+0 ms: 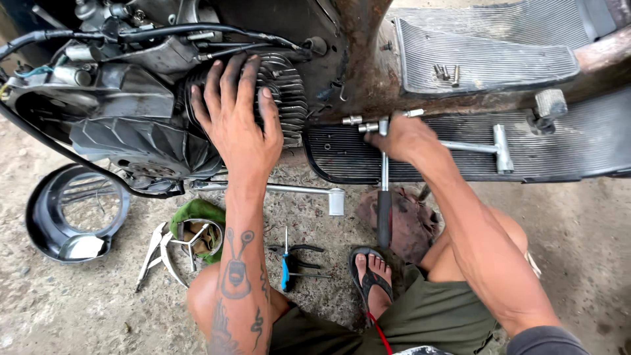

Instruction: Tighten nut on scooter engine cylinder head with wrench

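The person's left hand (238, 118) lies flat with its fingers spread wide, palm pressed on the dark grey finned metal engine cylinder (286, 98) that sits at the side of the old scooter's engine, just left of the rusty brown body panel (368, 72). The fingertips are black with grease and reach up toward the thick black cable (197, 29) running across the top of the engine. The right hand (401, 137) is closed around the head of a long steel T-handle socket wrench (384, 197), whose shaft hangs straight down toward the ground in front of the black ribbed rubber floor mat (526, 148) of the footboard. A second T-shaped steel wrench (490, 148) lies on that mat, just right of the hand, and a few small bolts (445, 72) rest on the upper ribbed mat. To the left of the cylinder is the grey fan housing with its curved blades (138, 141). On the concrete floor below lie a round black metal cover (43, 220), a green cloth (197, 212) beside a shiny bracket, a silver kick-start lever (309, 191) and a blue-handled screwdriver (285, 269). The person squats, one foot in a black sandal (368, 279).
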